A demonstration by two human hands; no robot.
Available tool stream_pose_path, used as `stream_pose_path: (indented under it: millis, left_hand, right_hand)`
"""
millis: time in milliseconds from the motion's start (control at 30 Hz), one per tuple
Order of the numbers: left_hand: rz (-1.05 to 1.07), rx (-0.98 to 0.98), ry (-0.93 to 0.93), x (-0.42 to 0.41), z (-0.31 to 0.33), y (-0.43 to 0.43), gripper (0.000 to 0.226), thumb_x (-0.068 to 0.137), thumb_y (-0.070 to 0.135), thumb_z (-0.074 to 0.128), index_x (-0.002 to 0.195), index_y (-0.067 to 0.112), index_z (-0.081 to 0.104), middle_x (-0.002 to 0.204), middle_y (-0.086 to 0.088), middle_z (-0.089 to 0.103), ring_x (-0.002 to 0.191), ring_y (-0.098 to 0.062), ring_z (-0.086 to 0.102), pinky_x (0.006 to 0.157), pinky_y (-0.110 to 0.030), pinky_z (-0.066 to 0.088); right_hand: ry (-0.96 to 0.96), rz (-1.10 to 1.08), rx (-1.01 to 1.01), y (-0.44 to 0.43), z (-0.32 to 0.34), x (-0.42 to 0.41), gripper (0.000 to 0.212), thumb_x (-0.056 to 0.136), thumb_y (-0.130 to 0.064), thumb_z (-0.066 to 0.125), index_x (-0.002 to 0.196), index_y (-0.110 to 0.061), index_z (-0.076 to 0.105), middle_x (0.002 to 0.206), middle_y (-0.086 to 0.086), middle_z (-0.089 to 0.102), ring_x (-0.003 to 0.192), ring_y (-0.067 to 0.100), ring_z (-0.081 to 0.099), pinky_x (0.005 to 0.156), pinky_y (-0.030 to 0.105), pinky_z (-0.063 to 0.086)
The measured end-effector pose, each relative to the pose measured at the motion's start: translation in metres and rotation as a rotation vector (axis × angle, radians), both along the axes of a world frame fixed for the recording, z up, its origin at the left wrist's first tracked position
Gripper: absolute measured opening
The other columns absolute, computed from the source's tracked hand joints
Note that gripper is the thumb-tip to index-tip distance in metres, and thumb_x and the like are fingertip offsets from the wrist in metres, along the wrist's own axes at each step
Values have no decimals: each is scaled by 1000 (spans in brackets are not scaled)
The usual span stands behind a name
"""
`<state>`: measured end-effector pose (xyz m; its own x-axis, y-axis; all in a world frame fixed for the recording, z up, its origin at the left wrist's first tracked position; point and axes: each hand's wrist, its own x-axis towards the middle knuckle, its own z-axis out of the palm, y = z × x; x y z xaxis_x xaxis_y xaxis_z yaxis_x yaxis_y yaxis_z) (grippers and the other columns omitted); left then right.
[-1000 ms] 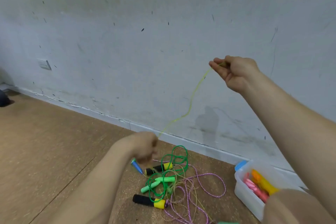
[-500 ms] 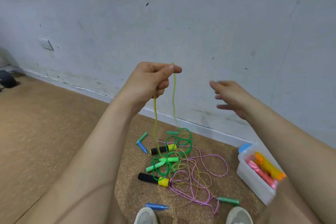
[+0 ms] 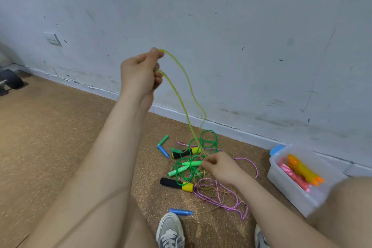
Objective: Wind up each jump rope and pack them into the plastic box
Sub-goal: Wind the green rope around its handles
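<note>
The yellow-green jump rope [image 3: 188, 119] is gripped high by the left hand [image 3: 141, 74]; the right hand [image 3: 219, 167], spread before, is now pinched onto it low, so winding is likely resumed

A yellow-green rope [image 3: 182, 94] hangs in two strands above tangled ropes [image 3: 201, 167]; right of these, the clear box [image 3: 289, 189] holds wound ropes.

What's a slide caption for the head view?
Left hand holds up loops of thin yellow-green jump rope; right hand pinches it at the tangled rope pile, clear plastic box alongside.
</note>
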<state>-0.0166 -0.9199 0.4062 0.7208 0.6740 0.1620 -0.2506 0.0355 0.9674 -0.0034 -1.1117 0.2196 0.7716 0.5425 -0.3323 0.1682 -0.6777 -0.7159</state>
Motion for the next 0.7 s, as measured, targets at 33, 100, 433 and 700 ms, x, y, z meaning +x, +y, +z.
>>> stream_pose_path:
  millis: [33, 100, 433, 700]
  left_hand:
    - [44, 35, 17, -1, -4, 9, 23, 95, 23, 56, 87, 5, 68, 59, -1, 44, 43, -9, 42, 45, -18, 40]
    - [81, 181, 154, 1, -15, 25, 27, 95, 26, 55, 81, 6, 66, 63, -4, 57, 48, -15, 57, 56, -27, 53]
    - [-893, 224, 424, -17, -36, -56, 54, 88, 59, 41, 104, 12, 63, 86, -9, 71, 91, -27, 65, 89, -42, 45]
    - [-749, 232, 340, -25, -39, -30, 46, 70, 30, 80, 111, 20, 62, 61, 3, 43, 51, -9, 36, 48, -20, 36]
  right_hand:
    - [-14, -17, -28, -5, -2, 1, 25, 96, -23, 53, 80, -11, 68, 62, -2, 59, 55, 13, 53, 59, 29, 45]
    - [98, -133, 156, -9, 21, 1, 27, 99, -19, 47, 84, -6, 65, 71, 8, 67, 63, 21, 65, 63, 36, 57]
    - [219, -213, 977, 14, 240, 40, 28, 99, -21, 50, 81, -2, 58, 52, 4, 65, 48, 14, 66, 43, 17, 49]
    - [-110, -236, 498, -18, 294, 69, 31, 100, -26, 46, 81, -8, 64, 56, -2, 43, 32, 3, 34, 32, 14, 21]
